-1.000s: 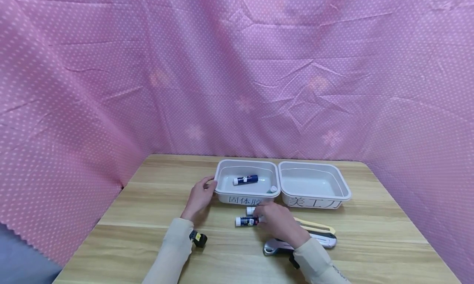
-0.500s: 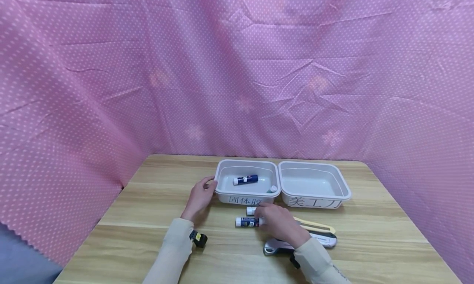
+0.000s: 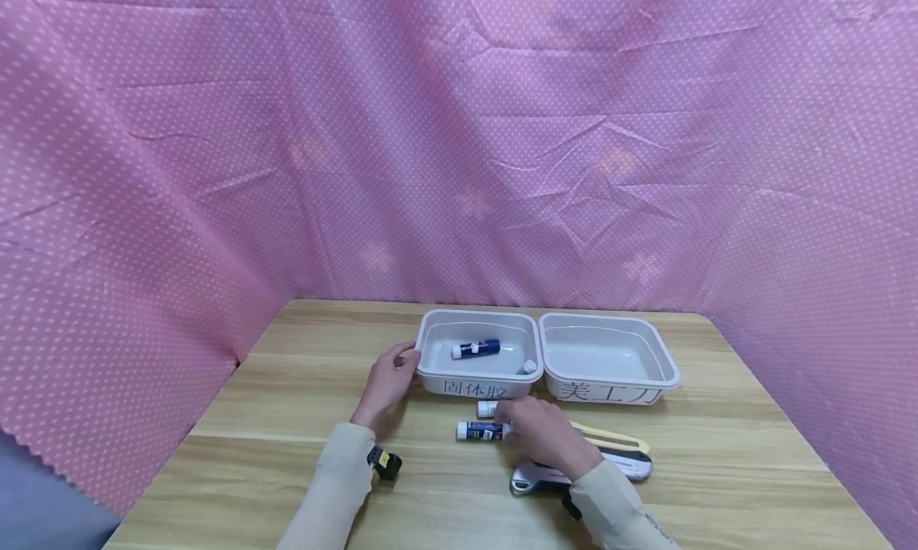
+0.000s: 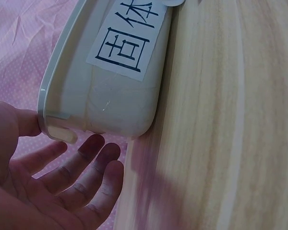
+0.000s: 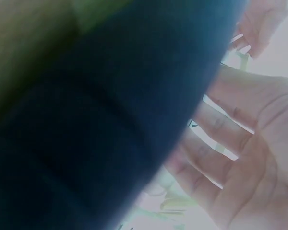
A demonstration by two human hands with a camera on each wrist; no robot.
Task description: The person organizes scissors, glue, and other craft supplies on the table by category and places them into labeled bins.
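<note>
My left hand (image 3: 386, 386) is at the left side of a white plastic box (image 4: 120, 105) with a printed label; its thumb touches the rim, and its index finger curls under the rim's edge. Inside that box lie a blue glue stick (image 3: 476, 348) and a green-and-white one (image 3: 527, 367). My right hand (image 3: 541, 430) is over a white-capped glue stick (image 3: 486, 409) and the right end of a dark blue glue stick (image 3: 479, 430), both lying in front of the box. In the right wrist view a large blurred dark shape (image 5: 105, 110) hides those fingertips, so I cannot tell whether they grip.
To the right stands a second white box (image 3: 610, 355) with another label. A yellow utility knife (image 3: 613, 438) and a silver-and-black utility knife (image 3: 631, 465) lie partly under my right hand and forearm. A pink dotted cloth (image 3: 473, 151) hangs behind the wooden table (image 3: 287, 446).
</note>
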